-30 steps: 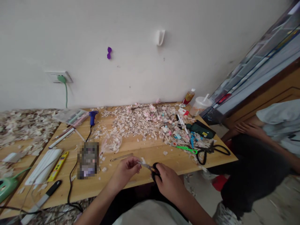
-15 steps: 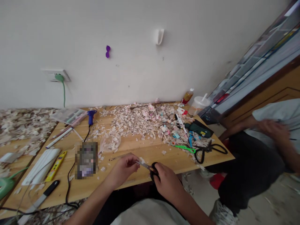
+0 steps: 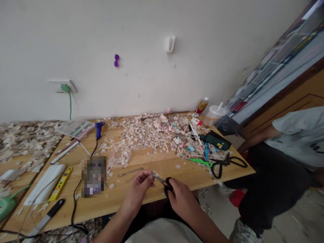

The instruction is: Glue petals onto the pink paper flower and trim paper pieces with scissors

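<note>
Near the table's front edge, my right hand (image 3: pixel 181 194) is closed around the black handles of a pair of scissors (image 3: pixel 160 179). Their blades point left, towards my left hand (image 3: pixel 140 189). The left fingers are pinched together right at the blade tips; whatever small piece they hold is too hidden to name. Beyond my hands, a heap of pale shavings and flakes (image 3: pixel 144 131) covers the back of the wooden table (image 3: pixel 149 162), with small pink flowers (image 3: pixel 163 125) on it. A clear round dish (image 3: pixel 120 157) with flakes lies beyond my left hand.
At left are a blue glue gun (image 3: pixel 99 129), white glue sticks (image 3: pixel 45 182), a yellow cutter (image 3: pixel 60 183), a black-handled file (image 3: pixel 54 209) and cables. Larger black scissors (image 3: pixel 227 163), a green tool (image 3: pixel 201 162), a bottle (image 3: pixel 201 106) and a cup (image 3: pixel 215 114) stand right. Another person (image 3: pixel 275 168) sits there.
My left hand has turned slightly and shifted a little right, its forearm now steeper. The scissors stay in my right hand. The other person's hand has dropped from the chest.
</note>
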The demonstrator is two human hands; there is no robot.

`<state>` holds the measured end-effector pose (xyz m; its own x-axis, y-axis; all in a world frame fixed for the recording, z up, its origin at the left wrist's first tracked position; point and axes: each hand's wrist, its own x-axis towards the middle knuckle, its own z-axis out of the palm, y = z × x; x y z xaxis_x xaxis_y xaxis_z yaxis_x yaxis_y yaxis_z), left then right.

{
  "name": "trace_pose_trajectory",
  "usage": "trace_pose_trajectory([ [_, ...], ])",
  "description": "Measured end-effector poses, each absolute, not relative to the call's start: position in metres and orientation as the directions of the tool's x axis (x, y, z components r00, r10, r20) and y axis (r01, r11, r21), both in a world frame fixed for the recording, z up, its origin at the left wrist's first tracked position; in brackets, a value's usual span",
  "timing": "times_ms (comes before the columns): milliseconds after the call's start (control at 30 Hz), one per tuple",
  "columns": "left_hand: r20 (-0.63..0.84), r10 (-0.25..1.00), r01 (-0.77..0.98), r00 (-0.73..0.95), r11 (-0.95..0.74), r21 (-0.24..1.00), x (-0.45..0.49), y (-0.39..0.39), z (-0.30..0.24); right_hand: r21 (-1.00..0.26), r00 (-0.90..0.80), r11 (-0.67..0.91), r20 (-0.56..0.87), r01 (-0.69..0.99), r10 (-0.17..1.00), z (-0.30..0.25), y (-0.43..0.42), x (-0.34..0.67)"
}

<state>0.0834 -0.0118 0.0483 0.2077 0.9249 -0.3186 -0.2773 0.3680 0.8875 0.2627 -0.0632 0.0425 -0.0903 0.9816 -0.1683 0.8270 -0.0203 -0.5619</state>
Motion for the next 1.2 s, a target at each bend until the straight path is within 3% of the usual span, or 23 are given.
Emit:
trace_pose_trajectory([
  [233, -0.275, 0.922, -0.046, 0.274, 0.298, 0.953, 0.074, 0.000, 0.056, -0.511, -0.097, -0.005, -0.173, 0.860, 0.980, 0.046, -0.063, 0.267],
  [400, -0.308, 0.900, 0.011, 0.307, 0.320, 0.947, 0.072, 0.004, 0.060, -0.523, -0.111, -0.005, -0.190, 0.852, 0.976, 0.049, -0.063, 0.267],
  [967, -0.150, 0.911, 0.082, 0.385, 0.128, 0.988, 0.065, 0.012, 0.061, -0.549, -0.123, -0.009, -0.202, 0.836, 0.972, 0.047, -0.061, 0.272],
  [1100, -0.163, 0.908, 0.049, 0.386, 0.156, 0.987, 0.064, 0.016, 0.061, -0.555, -0.111, -0.026, -0.211, 0.831, 0.971, 0.047, -0.060, 0.271],
  [1200, -0.240, 0.906, -0.056, 0.350, 0.276, 0.960, 0.067, 0.015, 0.061, -0.580, -0.097, -0.045, -0.211, 0.813, 0.973, 0.047, -0.060, 0.270],
])
